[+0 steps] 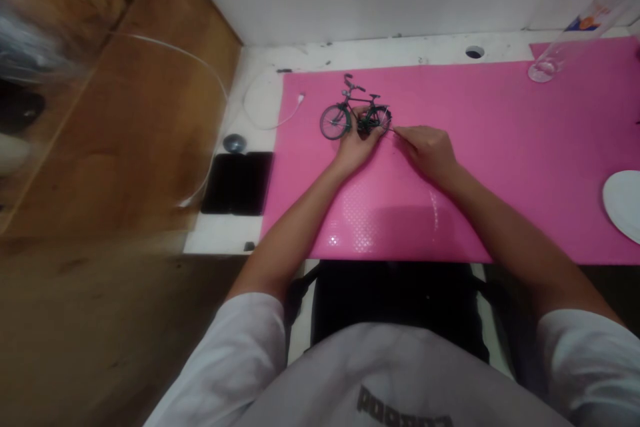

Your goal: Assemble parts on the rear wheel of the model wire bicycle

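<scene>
Bicycle model (pixel 355 110), small, dark green w/ spoked wheels, stands upright on the pink mat (pixel 500 160), far-left part of it, handlebars toward the wall.

Containers first: clear glass bottle or tube (pixel 575 40) lies tilted at the mat's far right corner, base on the mat; looks see-through all the way, contents can't be told. White plate (pixel 624 203) at the right edge, only partly in view, nothing seen on the visible bit.

Left hand (pixel 356 145) comes up from below the bike; fingers curl around the frame betw. the two wheels, near the crank area, gripping it. Front wheel sticks out to the left of the hand, clear of it. Right hand (pixel 427 150) lies on the mat just right of the rear wheel, fingers drawn together to a pinch, tips pointing at the wheel's hub/axle. Something thin seems held in the pinch, too small to make out. Whether tips actually touch the wheel: can't tell, they're right at it.

Also: black phone or tablet (pixel 237 181) off the mat's left edge on the white desk (pixel 400 47), a grey round knob (pixel 234 143) just beyond it, white cable (pixel 270 121) looping to the mat's corner. Wood panel (pixel 150 113) at left.
</scene>
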### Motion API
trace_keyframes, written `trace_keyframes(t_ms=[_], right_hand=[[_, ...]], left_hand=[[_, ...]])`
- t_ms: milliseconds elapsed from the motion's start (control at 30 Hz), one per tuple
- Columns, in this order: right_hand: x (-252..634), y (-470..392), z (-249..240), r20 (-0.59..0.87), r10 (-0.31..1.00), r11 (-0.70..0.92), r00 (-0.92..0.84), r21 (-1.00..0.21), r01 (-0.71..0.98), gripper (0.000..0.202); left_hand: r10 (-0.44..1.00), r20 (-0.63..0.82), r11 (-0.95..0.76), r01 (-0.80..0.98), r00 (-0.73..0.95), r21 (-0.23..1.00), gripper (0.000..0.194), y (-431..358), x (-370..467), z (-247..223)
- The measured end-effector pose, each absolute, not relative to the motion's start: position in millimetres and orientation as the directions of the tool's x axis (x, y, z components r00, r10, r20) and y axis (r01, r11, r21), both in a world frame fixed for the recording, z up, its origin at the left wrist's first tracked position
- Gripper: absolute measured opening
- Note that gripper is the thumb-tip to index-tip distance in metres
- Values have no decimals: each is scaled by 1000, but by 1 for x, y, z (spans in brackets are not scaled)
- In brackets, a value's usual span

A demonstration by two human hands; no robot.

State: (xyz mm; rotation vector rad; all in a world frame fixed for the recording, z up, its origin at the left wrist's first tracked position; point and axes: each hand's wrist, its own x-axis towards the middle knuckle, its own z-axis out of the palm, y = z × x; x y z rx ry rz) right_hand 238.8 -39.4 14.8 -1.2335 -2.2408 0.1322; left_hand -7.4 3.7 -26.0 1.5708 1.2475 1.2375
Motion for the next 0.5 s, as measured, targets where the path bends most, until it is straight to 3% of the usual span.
trace_keyframes(t_ms=[500], right_hand=[[235,-40,18,409,814,553,-413,-329,765,49]], left_hand=[[965,254,-261,225,61,939,66,4,-7,-28]])
